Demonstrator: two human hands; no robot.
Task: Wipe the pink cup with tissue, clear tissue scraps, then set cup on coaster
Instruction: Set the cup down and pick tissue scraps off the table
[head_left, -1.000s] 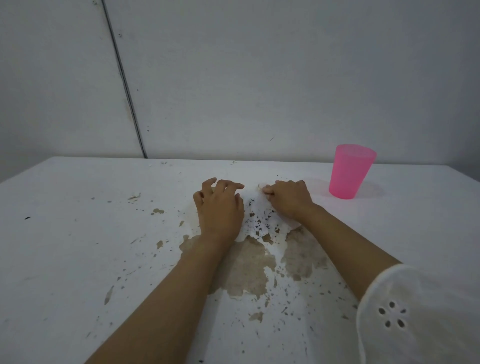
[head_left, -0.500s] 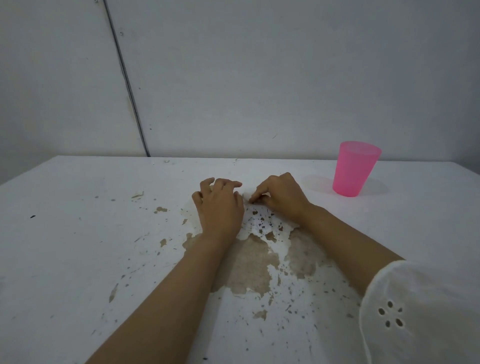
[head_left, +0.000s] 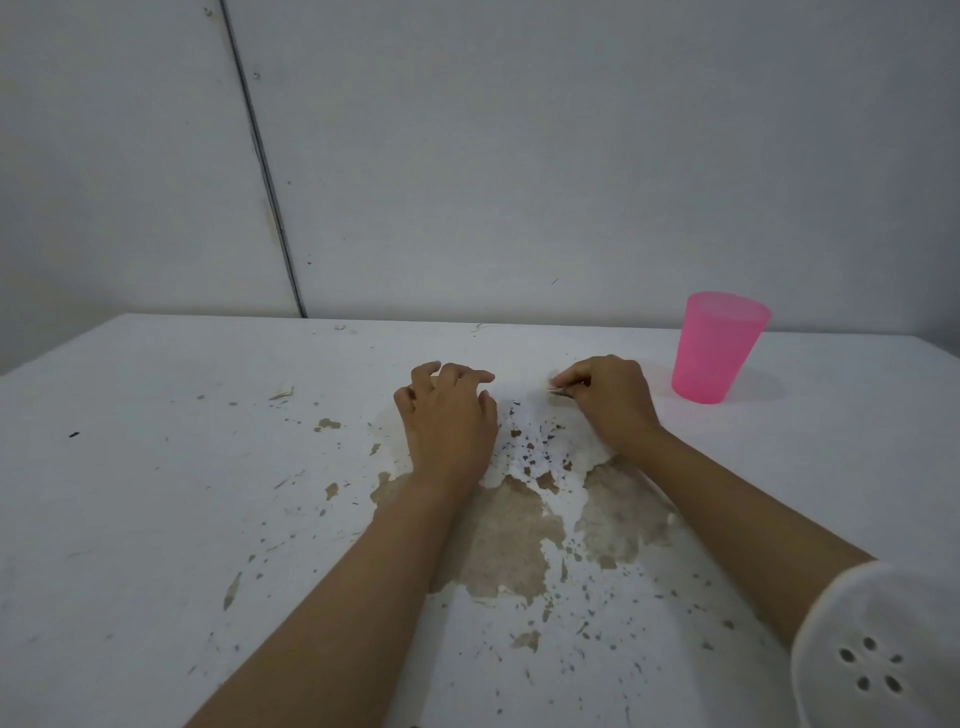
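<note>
Tissue scrap (head_left: 552, 386) in R hand (head_left: 613, 408)

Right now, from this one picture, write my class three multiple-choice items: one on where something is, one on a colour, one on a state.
1. Where does the cup stand on the table?
A. At the far left edge
B. To the right of the right hand
C. At the near edge

2. What colour is the cup?
A. Blue
B. Green
C. Pink

3. What is the right hand doing?
A. Pinching a small scrap in its fingers
B. Gripping the cup
C. Lying flat, palm up

Answers:
1 B, the cup stands upright just right of that hand.
2 C, its wall is see-through pink.
3 A, thumb and fingers meet on a pale scrap, apart from the cup.
</note>
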